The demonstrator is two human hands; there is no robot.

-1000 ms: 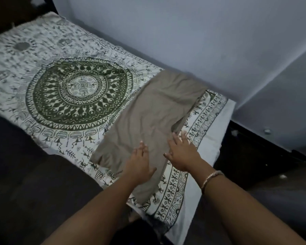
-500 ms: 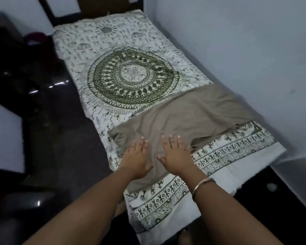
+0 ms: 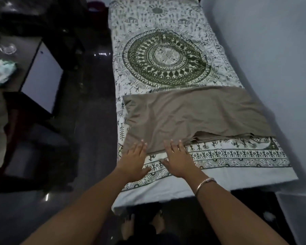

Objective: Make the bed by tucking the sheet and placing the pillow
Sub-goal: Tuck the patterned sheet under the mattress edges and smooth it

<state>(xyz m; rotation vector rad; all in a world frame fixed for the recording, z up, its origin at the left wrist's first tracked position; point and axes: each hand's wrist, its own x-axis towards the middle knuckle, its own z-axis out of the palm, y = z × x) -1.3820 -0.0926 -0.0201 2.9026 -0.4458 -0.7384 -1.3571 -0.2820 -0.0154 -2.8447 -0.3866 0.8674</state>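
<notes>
The flat taupe pillow (image 3: 193,114) is laid on the printed sheet (image 3: 166,59) towards the near end of the bed. Its long axis is set crosswise, from the floor-side edge to the wall (image 3: 272,50). Its near left corner is covered by the fingertips of the left hand (image 3: 133,160). The near edge just beside it is touched by the right hand (image 3: 179,160), whose palm is rested on the sheet. Both hands are held flat with straight fingers, and nothing is grasped. The wall-side end is judged to be nearer the right hand, so any straightening there would be reached from that side.
</notes>
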